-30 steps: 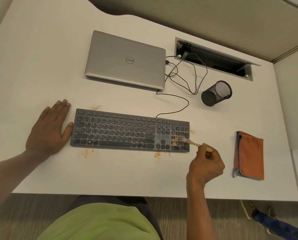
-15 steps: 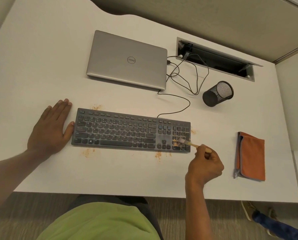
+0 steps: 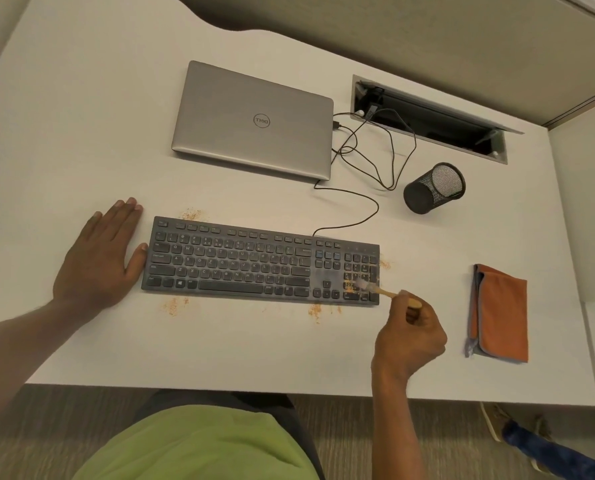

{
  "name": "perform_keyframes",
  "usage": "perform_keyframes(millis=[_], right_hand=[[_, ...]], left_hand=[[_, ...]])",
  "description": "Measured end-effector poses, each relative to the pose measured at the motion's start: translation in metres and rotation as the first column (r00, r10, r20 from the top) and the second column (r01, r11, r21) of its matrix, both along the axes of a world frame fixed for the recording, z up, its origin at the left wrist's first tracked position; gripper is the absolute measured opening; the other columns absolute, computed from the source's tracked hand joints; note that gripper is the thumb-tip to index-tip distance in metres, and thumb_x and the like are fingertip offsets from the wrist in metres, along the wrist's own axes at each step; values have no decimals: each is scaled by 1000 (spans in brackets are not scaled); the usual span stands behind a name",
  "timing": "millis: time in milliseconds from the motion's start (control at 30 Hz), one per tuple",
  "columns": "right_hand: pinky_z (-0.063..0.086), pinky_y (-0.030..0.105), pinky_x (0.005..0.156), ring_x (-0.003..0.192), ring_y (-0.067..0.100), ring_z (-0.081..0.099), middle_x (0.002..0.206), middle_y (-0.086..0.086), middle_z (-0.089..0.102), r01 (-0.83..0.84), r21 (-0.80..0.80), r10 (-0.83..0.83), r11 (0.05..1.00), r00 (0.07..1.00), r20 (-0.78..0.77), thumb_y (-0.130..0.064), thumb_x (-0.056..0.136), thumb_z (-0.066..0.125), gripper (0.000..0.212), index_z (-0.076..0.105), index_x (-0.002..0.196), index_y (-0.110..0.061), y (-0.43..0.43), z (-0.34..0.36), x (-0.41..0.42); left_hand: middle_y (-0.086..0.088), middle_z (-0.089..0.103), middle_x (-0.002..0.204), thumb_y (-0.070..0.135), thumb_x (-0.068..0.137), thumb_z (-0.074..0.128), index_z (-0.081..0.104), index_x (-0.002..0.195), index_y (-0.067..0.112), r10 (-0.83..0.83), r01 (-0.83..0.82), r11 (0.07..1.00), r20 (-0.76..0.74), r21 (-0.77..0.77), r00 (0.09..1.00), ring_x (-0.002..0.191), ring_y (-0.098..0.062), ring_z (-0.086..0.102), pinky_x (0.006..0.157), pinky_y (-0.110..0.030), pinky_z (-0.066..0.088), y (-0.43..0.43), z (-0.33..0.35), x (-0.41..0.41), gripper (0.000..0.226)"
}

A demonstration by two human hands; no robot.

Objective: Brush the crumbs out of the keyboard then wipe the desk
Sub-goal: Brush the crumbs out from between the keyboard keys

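Since a second ago little has moved in the head view. The brush (image 3: 389,293) has slid its bristles a shade further in over the number pad, and my left hand (image 3: 98,258) has stayed flat on the desk (image 3: 81,133), fingers straight, thumb against the near end of the keyboard (image 3: 254,261) to brace it. My right hand (image 3: 410,336) is curled round the wooden handle, pinching it. The bristles rest on the pad keys just ahead of my knuckles, where orange crumbs (image 3: 349,285) lie between the keys.

I think the main risk is flicking too hard. Crumbs would scatter back over the keys, or off the desk edge just behind my right wrist onto the floor. Pressing down could also push bits deeper under the caps. If my left thumb eases off, the keyboard may skid away from the strokes.

For room, small crumb heaps (image 3: 315,310) already sit on the desk just inside my right hand, with others by my left hand and past the keyboard's far edge. Outward from my right hand the desk lies bare up to the folded orange cloth (image 3: 500,313), which is near and well placed for wiping. Beyond my right hand, well apart, the mesh cup (image 3: 434,188) lies tipped, beside the loose cable (image 3: 358,209) running to the keyboard's far edge. A wide sweep that way could snag it.
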State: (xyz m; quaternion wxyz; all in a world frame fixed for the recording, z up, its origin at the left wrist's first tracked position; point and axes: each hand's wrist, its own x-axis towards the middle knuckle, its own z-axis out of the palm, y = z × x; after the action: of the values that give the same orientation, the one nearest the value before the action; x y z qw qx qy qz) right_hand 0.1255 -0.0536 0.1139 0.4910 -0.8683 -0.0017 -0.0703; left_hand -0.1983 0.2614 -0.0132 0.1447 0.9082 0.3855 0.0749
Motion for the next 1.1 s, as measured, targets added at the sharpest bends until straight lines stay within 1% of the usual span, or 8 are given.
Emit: perform_keyframes(millis=[100, 267, 367, 467, 600, 733, 900, 1100], right_hand=[[57, 26, 69, 72, 12, 68, 79, -1, 76, -67, 58, 70, 996, 996, -58, -19, 97, 72, 11, 81, 94, -12, 12, -2, -2], [58, 33, 65, 69, 15, 70, 75, -4, 75, -56, -22, 54, 998, 994, -94, -14, 95, 72, 11, 80, 87, -14, 5, -12, -1], [47, 24, 61, 63, 16, 61, 72, 5, 72, -19, -73, 16, 997, 999, -43, -11, 95, 71, 12, 78, 84, -12, -6, -10, -6], [48, 13, 64, 70, 15, 63, 77, 4, 72, -1, -44, 2, 999, 1000, 13, -12, 95, 71, 9, 77, 90, -10, -6, -5, -8], [54, 22, 68, 73, 11, 68, 81, 1, 76, -70, 47, 72, 996, 997, -42, -16, 97, 71, 10, 79, 94, -11, 6, -5, -5], [58, 27, 68, 74, 12, 73, 78, -7, 76, -92, -7, 91, 996, 992, -84, -15, 97, 72, 11, 79, 90, -18, 3, -12, -4], [56, 33, 67, 71, 21, 67, 78, 5, 73, 3, -83, -4, 997, 1000, -10, -12, 96, 71, 8, 77, 91, -14, -21, -9, -2], [56, 33, 71, 74, 22, 69, 80, 3, 75, -72, 31, 74, 997, 996, -58, -16, 96, 72, 9, 80, 94, -14, -11, -6, -1]], left_hand=[[-6, 23, 176, 43, 107, 29, 24, 170, 9, 3, -3, 1000, 4, 1, 1000, 165, -22, 18, 134, -45, 13, -1, 1, 1, 71], [-4, 22, 177, 44, 107, 28, 23, 170, 10, 9, -9, 1000, 0, -6, 1000, 165, -20, 17, 135, -44, 12, -1, 3, 2, 72], [-5, 22, 177, 44, 106, 28, 23, 170, 10, 11, -11, 1000, -2, -7, 1000, 165, -20, 17, 135, -44, 11, -1, 2, 1, 72], [-5, 23, 176, 43, 106, 28, 24, 169, 9, 11, -11, 1000, 0, -9, 1000, 165, -21, 18, 135, -44, 12, -1, 3, 1, 72], [-4, 22, 176, 44, 107, 28, 23, 170, 10, 8, -8, 1000, -2, -6, 1000, 165, -20, 18, 135, -43, 11, -2, 3, 1, 72], [-4, 21, 177, 45, 107, 27, 22, 170, 11, 13, -13, 1000, -7, -12, 1000, 165, -19, 16, 135, -43, 10, -2, 4, 2, 72], [-4, 23, 176, 44, 107, 27, 24, 170, 10, 16, -16, 1000, 0, -5, 1000, 165, -20, 18, 135, -43, 11, -2, 4, 2, 72], [-5, 22, 177, 45, 107, 27, 23, 170, 10, 11, -12, 1000, -4, -6, 1000, 165, -20, 18, 134, -46, 13, -2, 2, 1, 72]])
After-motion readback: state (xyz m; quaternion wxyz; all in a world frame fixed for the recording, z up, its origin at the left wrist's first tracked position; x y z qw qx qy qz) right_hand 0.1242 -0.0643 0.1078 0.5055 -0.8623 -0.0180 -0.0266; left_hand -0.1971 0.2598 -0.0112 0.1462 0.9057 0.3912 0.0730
